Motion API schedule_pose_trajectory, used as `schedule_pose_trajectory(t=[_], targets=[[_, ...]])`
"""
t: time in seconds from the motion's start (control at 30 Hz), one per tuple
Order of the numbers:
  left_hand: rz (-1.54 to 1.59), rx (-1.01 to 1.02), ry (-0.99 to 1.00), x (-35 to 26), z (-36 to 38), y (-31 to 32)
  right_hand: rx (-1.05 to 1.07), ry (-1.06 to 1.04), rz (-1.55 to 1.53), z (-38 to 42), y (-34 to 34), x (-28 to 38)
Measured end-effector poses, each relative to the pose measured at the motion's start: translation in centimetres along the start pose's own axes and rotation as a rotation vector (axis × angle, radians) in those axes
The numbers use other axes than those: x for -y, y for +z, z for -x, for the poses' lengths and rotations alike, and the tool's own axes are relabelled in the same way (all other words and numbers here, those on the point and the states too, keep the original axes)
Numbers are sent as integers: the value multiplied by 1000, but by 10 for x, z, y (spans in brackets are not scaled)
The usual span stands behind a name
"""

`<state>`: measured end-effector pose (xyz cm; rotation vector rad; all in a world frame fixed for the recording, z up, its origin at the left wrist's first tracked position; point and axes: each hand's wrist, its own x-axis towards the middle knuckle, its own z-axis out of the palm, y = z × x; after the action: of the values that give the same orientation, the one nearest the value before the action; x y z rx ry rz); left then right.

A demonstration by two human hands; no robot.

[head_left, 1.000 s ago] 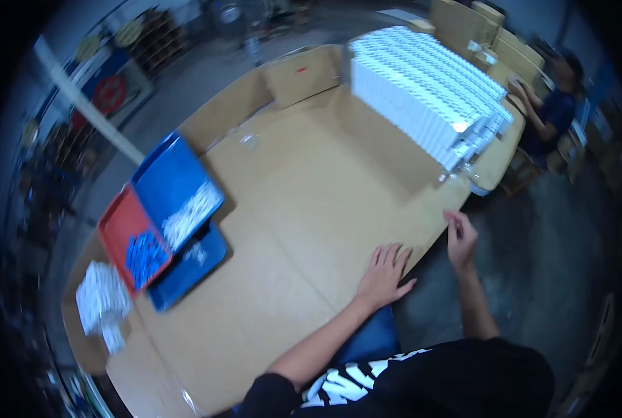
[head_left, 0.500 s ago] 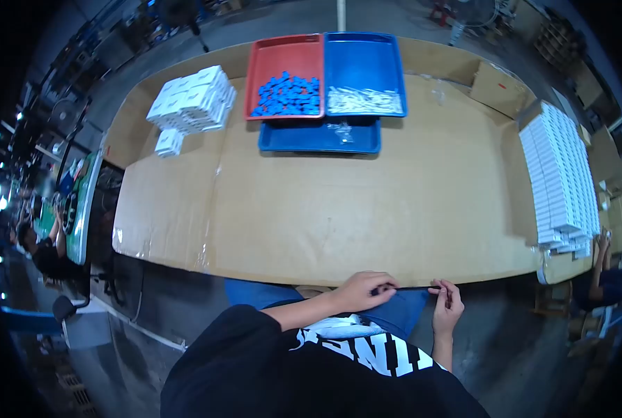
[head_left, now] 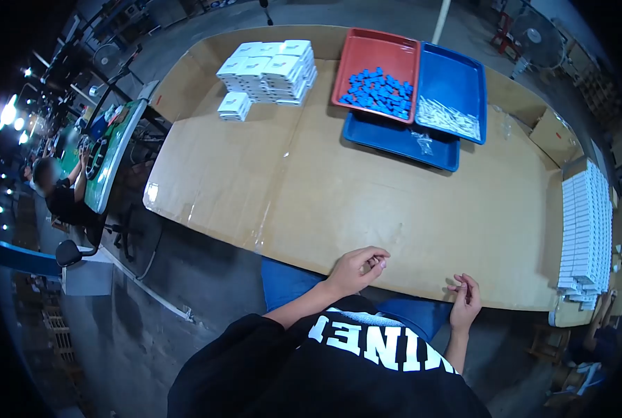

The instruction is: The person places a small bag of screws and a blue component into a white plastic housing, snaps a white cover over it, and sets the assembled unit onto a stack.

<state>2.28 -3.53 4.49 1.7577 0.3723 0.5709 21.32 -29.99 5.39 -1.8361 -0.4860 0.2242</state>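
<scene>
- Cardboard-covered surface [head_left: 366, 202] spans the view, its near edge just before both hands.
- Rows of white boxes [head_left: 586, 230] line its right end; another white box stack [head_left: 269, 70] sits far left.
- Red tray [head_left: 377, 73] of blue parts, blue tray [head_left: 457, 97] of white parts, far side.
- Left hand [head_left: 356, 268] curled, fingertips pinched at the edge; whether it holds anything cannot be told.
- Right hand [head_left: 464, 306] loosely curled, just off the edge.

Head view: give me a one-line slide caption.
Left hand and right hand curled at the near edge of a cardboard-covered table, far from the red tray of blue parts.
</scene>
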Motion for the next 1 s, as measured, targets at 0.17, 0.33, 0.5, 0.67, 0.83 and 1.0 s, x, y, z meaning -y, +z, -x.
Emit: schedule_pose_trajectory(t=[0.17,0.33,0.5,0.67,0.83,1.0], targets=[[-139,-143,-30,11,-9,-96,78,-185,44,-41,48,24],[-598,-403,37,42,-10,-222,319,-533,264,-101,160,105],[-850,-621,-3,81,16,-265,569,-702,295,-139,330,198],[-851,-678,-42,88,19,-262,713,-664,548,-177,528,227],[-909,-653,-101,77,14,-264,810,-546,721,-193,661,270],[-1002,-556,-162,75,11,-265,703,-538,822,-187,735,275]])
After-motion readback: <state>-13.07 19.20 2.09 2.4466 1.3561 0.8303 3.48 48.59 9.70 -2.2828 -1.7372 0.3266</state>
